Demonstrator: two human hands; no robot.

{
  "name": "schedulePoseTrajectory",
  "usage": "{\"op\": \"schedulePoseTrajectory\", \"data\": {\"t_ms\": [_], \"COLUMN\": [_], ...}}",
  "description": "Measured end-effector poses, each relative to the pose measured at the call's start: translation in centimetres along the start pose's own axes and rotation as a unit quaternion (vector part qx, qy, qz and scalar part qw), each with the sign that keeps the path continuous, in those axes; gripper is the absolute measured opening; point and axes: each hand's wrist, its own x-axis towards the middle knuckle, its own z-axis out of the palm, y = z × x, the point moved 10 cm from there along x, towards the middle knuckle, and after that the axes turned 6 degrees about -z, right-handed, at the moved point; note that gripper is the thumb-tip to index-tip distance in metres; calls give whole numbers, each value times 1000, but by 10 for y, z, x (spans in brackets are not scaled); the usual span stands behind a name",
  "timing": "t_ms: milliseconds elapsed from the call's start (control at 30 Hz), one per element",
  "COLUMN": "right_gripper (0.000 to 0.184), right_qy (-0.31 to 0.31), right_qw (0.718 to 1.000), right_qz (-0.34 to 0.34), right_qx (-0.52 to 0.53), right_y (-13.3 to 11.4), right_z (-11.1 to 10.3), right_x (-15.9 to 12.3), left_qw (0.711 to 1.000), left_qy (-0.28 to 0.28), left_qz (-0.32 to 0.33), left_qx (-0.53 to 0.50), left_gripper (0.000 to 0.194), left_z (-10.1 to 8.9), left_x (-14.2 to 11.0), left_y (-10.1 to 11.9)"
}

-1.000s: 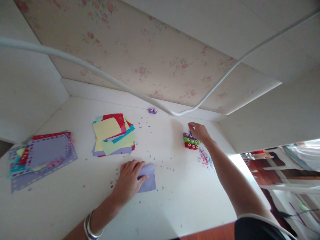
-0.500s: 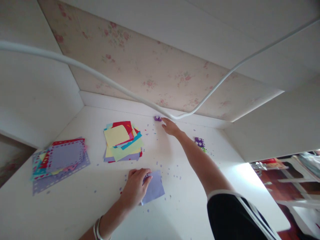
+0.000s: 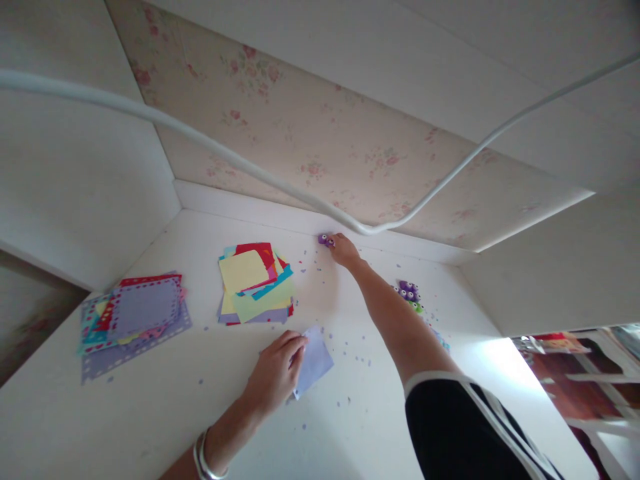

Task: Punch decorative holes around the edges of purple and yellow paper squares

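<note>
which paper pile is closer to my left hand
The pile topped by a pale yellow sheet, just beyond your left hand. The other pile lies farther left, topped by a purple sheet with dotted edges.

We see lavender paper, a pale yellow sheet over red, blue and light green ones, a lavender card edged in darker dots, purple eyed figures, a white tabletop and pink-flowered beige wallpaper.
</note>
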Motion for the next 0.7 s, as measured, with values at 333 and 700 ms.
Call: {"op": "schedulePoseTrajectory", "data": {"t_ms": [333,700], "right_gripper": [25,32], "right_qy": [84,150], "right_qw": [980,832], "right_qz": [49,166], "right_qx": [172,508], "right_y": [1,-38], "right_z": [2,35], "right_x": [-82,-272], "left_qw": [992,971], "left_qy": [-64,-126], "left_qz": [-87,-150], "left_qx": [-68,-138], "left_gripper": [16,19], "left_z": [6,14], "left_x": [7,7], "left_y": [-25,-25]}}
